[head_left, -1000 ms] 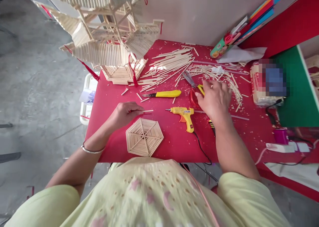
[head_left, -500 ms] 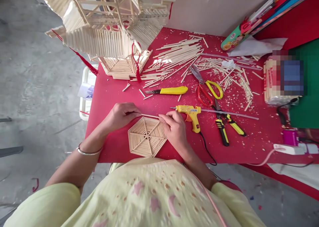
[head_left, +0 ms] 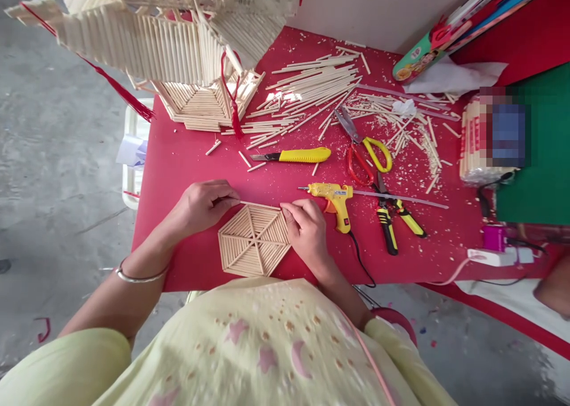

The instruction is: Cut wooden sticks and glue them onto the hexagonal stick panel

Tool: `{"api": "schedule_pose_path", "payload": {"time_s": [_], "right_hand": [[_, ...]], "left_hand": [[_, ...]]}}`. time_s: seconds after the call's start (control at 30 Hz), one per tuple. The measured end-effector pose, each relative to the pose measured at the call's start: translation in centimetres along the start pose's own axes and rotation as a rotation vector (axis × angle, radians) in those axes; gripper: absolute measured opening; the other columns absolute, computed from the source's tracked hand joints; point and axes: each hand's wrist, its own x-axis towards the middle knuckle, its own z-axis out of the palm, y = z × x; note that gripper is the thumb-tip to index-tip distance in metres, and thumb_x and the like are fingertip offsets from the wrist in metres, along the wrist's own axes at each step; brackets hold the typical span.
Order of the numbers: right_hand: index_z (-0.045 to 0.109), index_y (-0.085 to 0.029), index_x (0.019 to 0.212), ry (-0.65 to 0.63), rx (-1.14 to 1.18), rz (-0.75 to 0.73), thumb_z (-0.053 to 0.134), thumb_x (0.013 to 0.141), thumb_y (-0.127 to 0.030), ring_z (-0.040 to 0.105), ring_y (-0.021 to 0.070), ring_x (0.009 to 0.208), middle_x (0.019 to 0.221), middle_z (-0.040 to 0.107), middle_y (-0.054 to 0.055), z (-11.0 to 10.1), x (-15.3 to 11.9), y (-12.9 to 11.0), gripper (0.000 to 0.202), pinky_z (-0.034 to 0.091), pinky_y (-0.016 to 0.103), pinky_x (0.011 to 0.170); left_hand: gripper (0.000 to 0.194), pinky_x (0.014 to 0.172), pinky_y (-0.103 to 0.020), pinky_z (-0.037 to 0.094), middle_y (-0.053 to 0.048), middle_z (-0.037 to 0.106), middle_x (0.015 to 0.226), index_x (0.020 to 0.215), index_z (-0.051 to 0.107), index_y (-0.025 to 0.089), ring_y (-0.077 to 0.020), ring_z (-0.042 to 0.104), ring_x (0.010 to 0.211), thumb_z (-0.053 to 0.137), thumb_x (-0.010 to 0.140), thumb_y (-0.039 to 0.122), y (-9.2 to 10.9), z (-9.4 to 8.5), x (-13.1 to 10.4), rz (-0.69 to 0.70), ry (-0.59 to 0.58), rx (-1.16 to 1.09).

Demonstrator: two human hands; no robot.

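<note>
A hexagonal panel of thin wooden sticks (head_left: pixel 255 240) lies flat near the table's front edge. Along its far edge runs a thin stick (head_left: pixel 262 205). My left hand (head_left: pixel 205 203) pinches that stick's left end, fingers closed. At the right end my right hand (head_left: pixel 306 225) is closed on it, beside the panel's upper right corner. A yellow glue gun (head_left: pixel 335 201) lies right of my right hand. The yellow craft knife (head_left: pixel 303 155) is beyond the panel.
A stick-built model (head_left: pixel 146 44) with red tassels stands at the back left. Loose sticks (head_left: pixel 312 91), scissors (head_left: pixel 363 148), pliers (head_left: pixel 394 216) and a power strip (head_left: pixel 494 257) lie on the red table (head_left: pixel 178 156). Part of a person's skin (head_left: pixel 554 287) shows at the right edge.
The stick between my hands has come down against the panel's far edge. The view has shifted, so the table's things appear further left. Part of another person has appeared at the right.
</note>
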Motion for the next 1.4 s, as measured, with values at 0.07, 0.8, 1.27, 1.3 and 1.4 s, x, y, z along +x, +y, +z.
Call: {"api": "schedule_pose_path", "payload": {"time_s": [0.07, 0.8, 1.27, 1.3, 1.4], "right_hand": [[0.077, -0.028, 0.119, -0.012, 0.003, -0.001, 0.050, 0.105, -0.027, 0.064, 0.0243, 0.100, 0.104, 0.069, 0.010, 0.0, 0.0, 0.0, 0.030, 0.057, 0.042, 0.093], [0.075, -0.024, 0.114, -0.017, -0.010, -0.069, 0.050, 0.105, -0.027, 0.065, 0.0235, 0.099, 0.102, 0.069, 0.009, -0.2, 0.1, 0.1, 0.027, 0.055, 0.041, 0.093], [0.075, -0.024, 0.111, 0.047, -0.012, -0.129, 0.053, 0.104, -0.024, 0.064, 0.0221, 0.096, 0.098, 0.068, 0.008, 0.4, 0.1, 0.2, 0.023, 0.056, 0.039, 0.088], [0.075, -0.024, 0.112, 0.053, 0.000, -0.129, 0.053, 0.104, -0.024, 0.065, 0.0220, 0.096, 0.099, 0.068, 0.008, 0.3, 0.0, 0.0, 0.023, 0.056, 0.039, 0.088], [0.072, -0.024, 0.125, 0.112, 0.046, -0.141, 0.055, 0.105, -0.026, 0.066, 0.0215, 0.104, 0.108, 0.068, 0.009, -0.7, -0.1, -0.9, 0.027, 0.058, 0.038, 0.093]], "left_hand": [[0.022, 0.067, -0.025, 0.047, -0.005, 0.075, 0.087, 0.091, 0.078, 0.020, -0.0146, 0.066, 0.071, 0.060, 0.097, 0.031, 0.1, 0.0, 0.0, 0.002, -0.001, 0.007], [0.019, 0.067, -0.023, 0.046, -0.006, 0.072, 0.097, 0.096, 0.079, 0.021, -0.0139, 0.067, 0.077, 0.061, 0.097, 0.028, 0.7, 0.5, 0.0, 0.050, -0.012, 0.090], [0.021, 0.069, -0.023, 0.048, -0.004, 0.075, 0.095, 0.091, 0.078, 0.021, -0.0143, 0.071, 0.081, 0.060, 0.099, 0.028, 1.1, 0.7, 0.0, 0.049, -0.011, 0.070], [0.021, 0.070, -0.023, 0.048, -0.004, 0.075, 0.095, 0.091, 0.078, 0.021, -0.0142, 0.071, 0.081, 0.061, 0.099, 0.028, 1.1, 0.6, 0.0, 0.051, 0.001, 0.061], [0.018, 0.069, -0.023, 0.048, -0.005, 0.075, 0.093, 0.089, 0.079, 0.020, -0.0141, 0.069, 0.078, 0.064, 0.096, 0.028, 1.3, 0.0, 0.2, 0.061, 0.072, 0.003]]}}
